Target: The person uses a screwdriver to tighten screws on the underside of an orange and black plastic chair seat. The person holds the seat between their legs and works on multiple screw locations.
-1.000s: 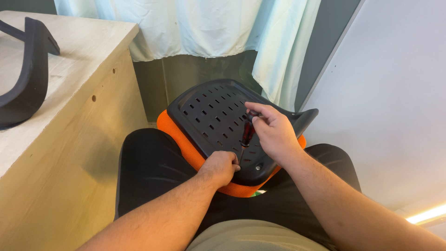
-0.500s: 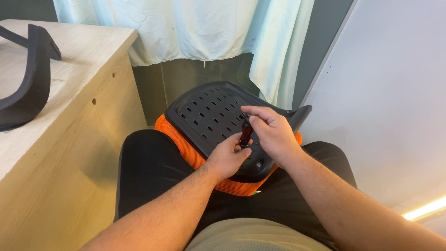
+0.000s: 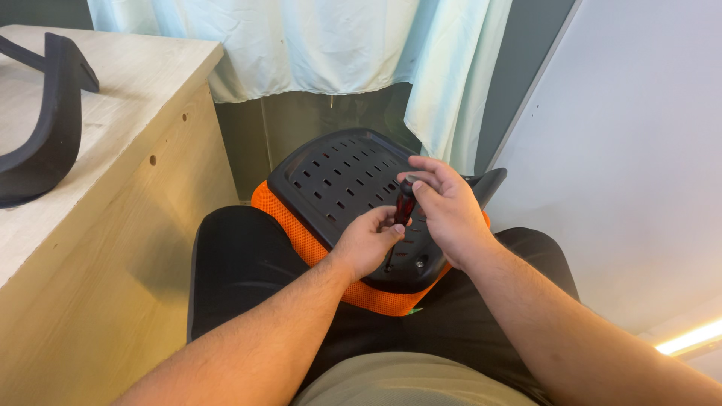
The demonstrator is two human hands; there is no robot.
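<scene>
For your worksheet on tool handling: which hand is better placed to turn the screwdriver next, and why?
Probably the right hand: its grip wraps the top of the red-handled screwdriver, standing upright on the black perforated seat panel. The left hand only steadies the shaft lower down.

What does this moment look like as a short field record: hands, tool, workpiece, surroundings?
left hand: fingertips on the lower part of the screwdriver, resting on the seat part
right hand: closed around the screwdriver's top
tool: dark red-handled screwdriver, roughly upright, tip down at the black panel
workpiece: black perforated plastic seat panel on an orange mesh cushion, lying on the person's lap
left side: pale wooden desk bearing a curved black plastic armrest
behind: pale green curtain
</scene>
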